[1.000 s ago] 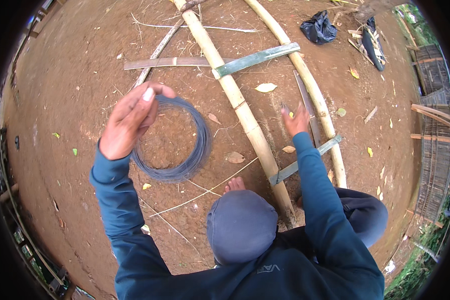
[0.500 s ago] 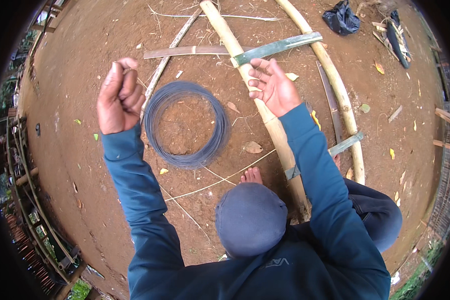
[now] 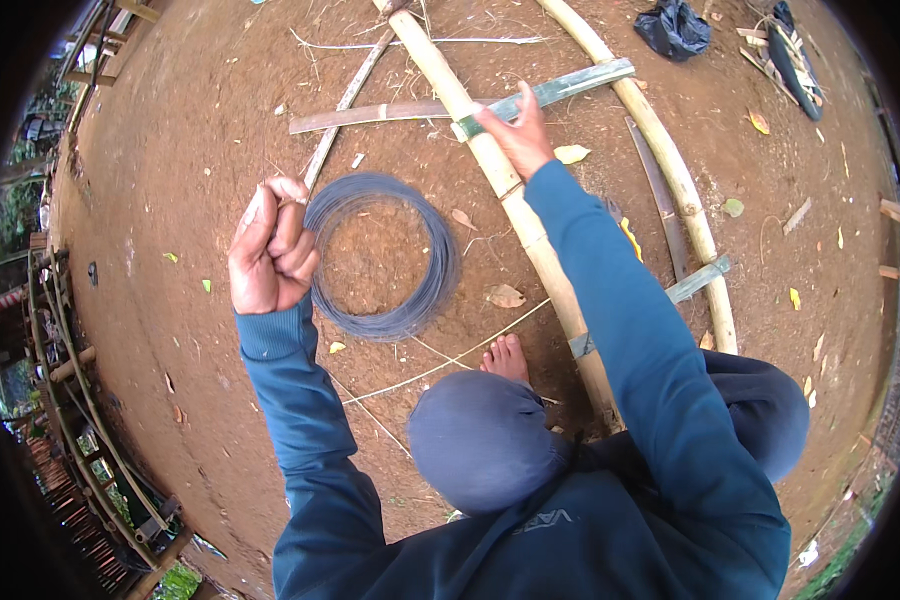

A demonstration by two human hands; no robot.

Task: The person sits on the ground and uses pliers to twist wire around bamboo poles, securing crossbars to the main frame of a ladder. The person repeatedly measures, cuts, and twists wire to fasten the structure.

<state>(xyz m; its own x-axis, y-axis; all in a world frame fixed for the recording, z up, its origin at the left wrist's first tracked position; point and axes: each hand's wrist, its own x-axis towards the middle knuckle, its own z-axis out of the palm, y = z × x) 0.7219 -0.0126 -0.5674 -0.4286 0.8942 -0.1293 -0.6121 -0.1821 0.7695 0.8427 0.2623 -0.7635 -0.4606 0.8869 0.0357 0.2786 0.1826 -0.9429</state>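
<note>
My left hand (image 3: 273, 245) is raised over the ground left of a coil of dark wire (image 3: 432, 262). Its fingers are curled in a pinch, and what they hold, if anything, is too small to make out. My right hand (image 3: 518, 135) is at the joint where a green bamboo slat (image 3: 585, 82) crosses a long bamboo pole (image 3: 545, 258). The thumb sticks up over the slat and the fingers reach onto the joint, partly hidden. The slat runs across to a second, curved bamboo pole (image 3: 690, 205).
A brown bamboo strip (image 3: 355, 117) and a thin stick (image 3: 350, 95) lie beyond the coil. Lower, a short slat (image 3: 698, 280) joins the poles. A black plastic bag (image 3: 673, 30) lies far right, near a dark sheath-like thing (image 3: 792, 70) among wood pieces. My bare foot (image 3: 506, 358) is beside the pole.
My right hand has moved forward and left from above the pole onto the slat joint. My left hand, still curled, has shifted right and nearer, toward the wire coil.
</note>
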